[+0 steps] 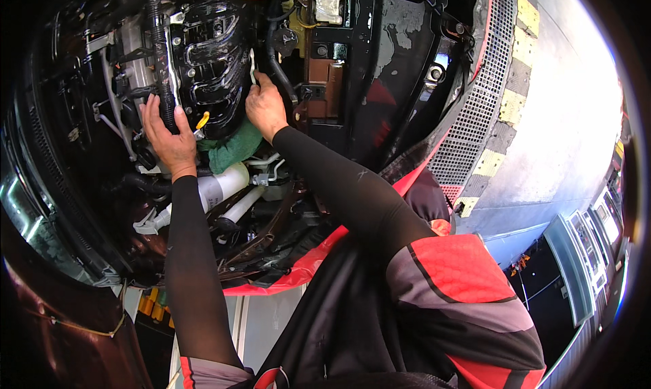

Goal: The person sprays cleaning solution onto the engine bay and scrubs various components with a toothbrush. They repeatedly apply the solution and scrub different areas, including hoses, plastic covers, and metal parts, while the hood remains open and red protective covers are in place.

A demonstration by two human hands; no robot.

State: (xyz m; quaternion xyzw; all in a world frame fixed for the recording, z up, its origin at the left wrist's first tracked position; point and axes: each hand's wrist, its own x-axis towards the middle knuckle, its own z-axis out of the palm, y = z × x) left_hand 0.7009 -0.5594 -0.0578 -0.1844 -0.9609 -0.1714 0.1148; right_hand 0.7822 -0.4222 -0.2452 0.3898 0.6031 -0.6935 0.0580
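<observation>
I lean over an open car engine bay. My left hand (168,134) grips a black ribbed hose (159,43) beside the glossy black engine cover (211,56). My right hand (264,104) holds a small silver wrench (252,65) at the right edge of that cover, next to a black rubber hose (274,53). A green rag (234,148) lies just under both hands, with a yellow dipstick handle (202,120) beside my left thumb. Both forearms wear black sleeves.
A white cylindrical canister and white pipes (224,185) sit below the rag. The red bumper edge (319,253) runs along the bay's near side. A metal grate (485,84) and yellow-black striped floor (519,46) lie to the right.
</observation>
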